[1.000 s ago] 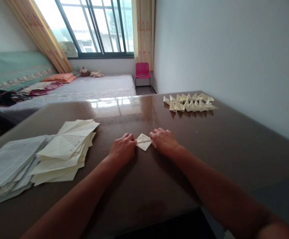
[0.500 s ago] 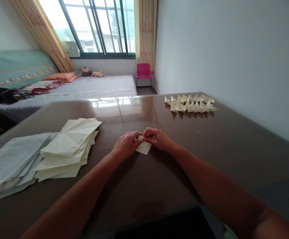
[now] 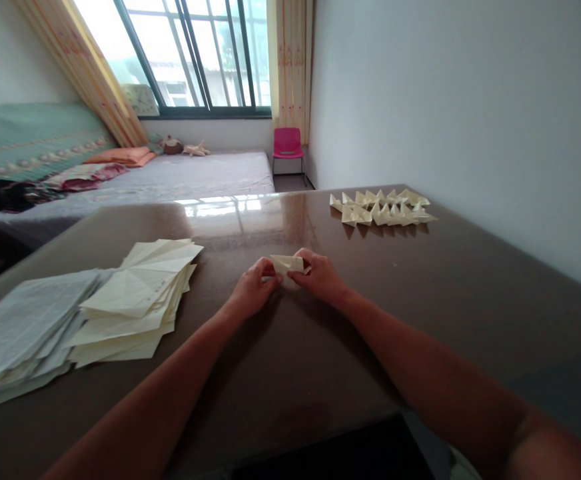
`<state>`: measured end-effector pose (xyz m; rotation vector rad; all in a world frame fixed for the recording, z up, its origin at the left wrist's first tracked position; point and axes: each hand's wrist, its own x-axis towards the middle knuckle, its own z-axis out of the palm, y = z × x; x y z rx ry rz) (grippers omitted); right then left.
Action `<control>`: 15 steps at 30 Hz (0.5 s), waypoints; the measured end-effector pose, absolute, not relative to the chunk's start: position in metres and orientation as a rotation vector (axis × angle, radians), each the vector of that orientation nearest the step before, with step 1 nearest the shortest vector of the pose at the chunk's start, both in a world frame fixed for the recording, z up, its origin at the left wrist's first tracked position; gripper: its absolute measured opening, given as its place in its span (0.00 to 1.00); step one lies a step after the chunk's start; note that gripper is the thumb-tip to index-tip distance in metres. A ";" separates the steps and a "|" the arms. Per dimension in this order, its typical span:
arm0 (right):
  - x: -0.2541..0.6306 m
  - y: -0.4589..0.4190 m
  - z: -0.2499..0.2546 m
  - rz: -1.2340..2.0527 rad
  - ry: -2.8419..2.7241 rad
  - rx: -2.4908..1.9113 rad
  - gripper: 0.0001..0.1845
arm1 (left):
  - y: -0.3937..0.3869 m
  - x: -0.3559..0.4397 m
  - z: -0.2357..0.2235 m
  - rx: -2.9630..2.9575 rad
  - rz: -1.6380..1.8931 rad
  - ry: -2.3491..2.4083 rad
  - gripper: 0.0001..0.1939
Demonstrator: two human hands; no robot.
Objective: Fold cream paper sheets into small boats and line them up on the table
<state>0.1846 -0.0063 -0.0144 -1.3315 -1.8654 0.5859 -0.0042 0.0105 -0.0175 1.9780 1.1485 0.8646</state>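
Note:
A small cream piece of folded paper (image 3: 287,264) is held between my two hands over the middle of the brown table (image 3: 300,360). The fingers of my left hand (image 3: 255,287) are closed on its left end. On its right side, my right hand (image 3: 320,275) pinches it between thumb and fingers. The paper is tilted up, with a pointed corner at the upper left. Fingers cover both of its ends.
Stacked cream sheets (image 3: 135,287) with crease lines lie at the left, beside a pile of greyish sheets (image 3: 25,327). Several folded paper boats (image 3: 383,208) stand in rows at the far right. Beyond the table are a bed (image 3: 210,173) and a pink chair (image 3: 287,141).
The paper lay as a flat diamond with a hand at each side corner. My fingers then gathered on its upper part, and now it is raised and tilted between both hands.

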 end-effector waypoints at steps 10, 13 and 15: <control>0.198 -0.018 0.009 0.073 -2.534 -1.375 0.12 | 0.008 -0.015 -0.011 2.775 0.545 0.971 0.11; 0.211 -0.015 0.008 0.212 -2.540 -1.320 0.13 | 0.009 -0.016 -0.013 2.790 0.493 0.957 0.13; 0.218 -0.011 0.005 0.317 -2.520 -1.311 0.08 | 0.009 -0.015 -0.013 2.776 0.484 0.994 0.13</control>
